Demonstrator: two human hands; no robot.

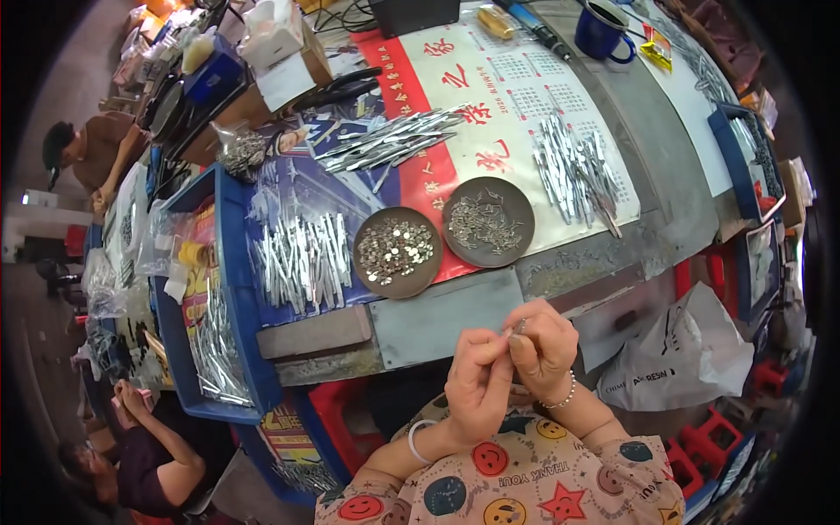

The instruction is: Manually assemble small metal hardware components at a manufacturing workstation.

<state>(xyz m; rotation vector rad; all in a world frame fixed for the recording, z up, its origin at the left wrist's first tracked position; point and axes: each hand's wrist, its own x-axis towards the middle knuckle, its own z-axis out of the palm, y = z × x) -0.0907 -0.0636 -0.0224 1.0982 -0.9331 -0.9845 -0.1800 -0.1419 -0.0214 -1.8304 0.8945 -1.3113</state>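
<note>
My left hand [479, 382], a white bangle at its wrist, is closed in a pinch with its fingertips against those of my right hand [544, 352]. My right hand is closed too, and a small silvery metal piece [521, 326] shows between its thumb and finger. What the left fingertips hold is hidden. Beyond the hands stand a dish of small round metal discs [397, 252] and a dish of tiny metal pins [488, 221]. Thin metal strips lie in a left pile [306, 262], a far pile [394, 140] and a right pile [573, 171].
A grey metal plate [446, 319] lies at the table's near edge. Left is a blue tray [236, 289] with more strips. A white plastic bag [678, 350] hangs at the right. A blue mug [604, 31] and an electric screwdriver [535, 28] stand far back. Two other people are at left.
</note>
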